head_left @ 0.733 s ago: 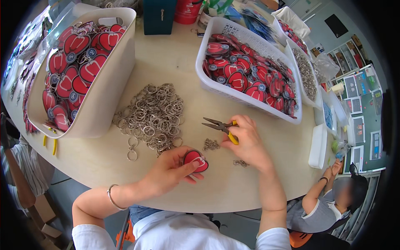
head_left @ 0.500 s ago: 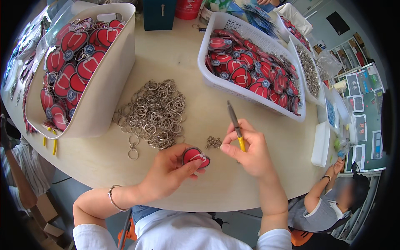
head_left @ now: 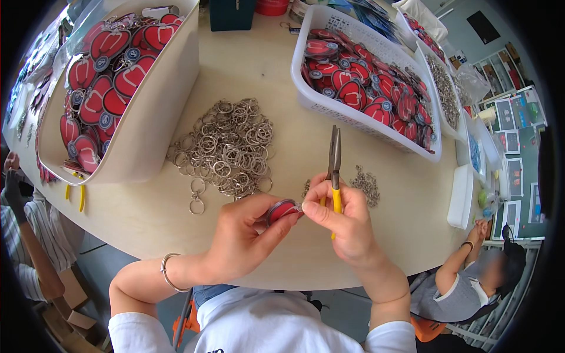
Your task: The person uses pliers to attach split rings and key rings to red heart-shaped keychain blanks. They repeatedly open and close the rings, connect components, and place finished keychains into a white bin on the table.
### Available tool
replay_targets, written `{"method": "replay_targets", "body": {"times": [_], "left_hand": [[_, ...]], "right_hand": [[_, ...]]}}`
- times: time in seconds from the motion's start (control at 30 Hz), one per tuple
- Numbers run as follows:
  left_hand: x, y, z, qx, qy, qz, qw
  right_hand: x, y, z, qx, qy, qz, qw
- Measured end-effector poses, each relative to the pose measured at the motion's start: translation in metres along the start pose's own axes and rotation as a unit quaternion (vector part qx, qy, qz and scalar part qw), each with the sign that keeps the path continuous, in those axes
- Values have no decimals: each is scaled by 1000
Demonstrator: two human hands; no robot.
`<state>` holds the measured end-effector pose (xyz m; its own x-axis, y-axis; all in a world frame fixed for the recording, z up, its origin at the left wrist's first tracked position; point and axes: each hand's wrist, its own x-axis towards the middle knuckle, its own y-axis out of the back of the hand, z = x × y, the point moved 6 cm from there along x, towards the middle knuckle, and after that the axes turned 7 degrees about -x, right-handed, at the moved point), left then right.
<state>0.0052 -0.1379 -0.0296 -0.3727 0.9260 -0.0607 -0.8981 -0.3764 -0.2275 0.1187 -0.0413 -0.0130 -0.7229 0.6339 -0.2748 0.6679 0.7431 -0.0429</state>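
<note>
The left hand (head_left: 250, 232) pinches a red charm (head_left: 283, 210) above the table (head_left: 273, 94); the right hand (head_left: 350, 226), curled round yellow-handled pliers (head_left: 335, 167), pinches at its edge. Attaching seems underway; next calls for steady alignment.

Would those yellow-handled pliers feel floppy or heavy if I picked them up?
The pliers would probably feel stiff and maybe heavyish: their nose looks like solid metal. The yellow handles look coated, so probably aren't slippery.
</note>
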Motion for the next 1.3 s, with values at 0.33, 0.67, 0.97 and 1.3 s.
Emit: {"method": "replay_targets", "body": {"times": [0.33, 0.67, 0.97, 1.3], "left_hand": [[1, 0, 23, 145, -194, -12, 970], [-6, -7, 47, 297, -406, -75, 861], [-14, -8, 53, 372, -486, -22, 791], [-11, -1, 46, 284, -398, -80, 869]], "right_hand": [[-4, 0, -3, -120, 54, 24, 991], [-9, -8, -60, -391, 247, -82, 883], [-25, -13, -39, -319, 265, 84, 906], [-26, -17, -40, -390, 289, 24, 874]]}}
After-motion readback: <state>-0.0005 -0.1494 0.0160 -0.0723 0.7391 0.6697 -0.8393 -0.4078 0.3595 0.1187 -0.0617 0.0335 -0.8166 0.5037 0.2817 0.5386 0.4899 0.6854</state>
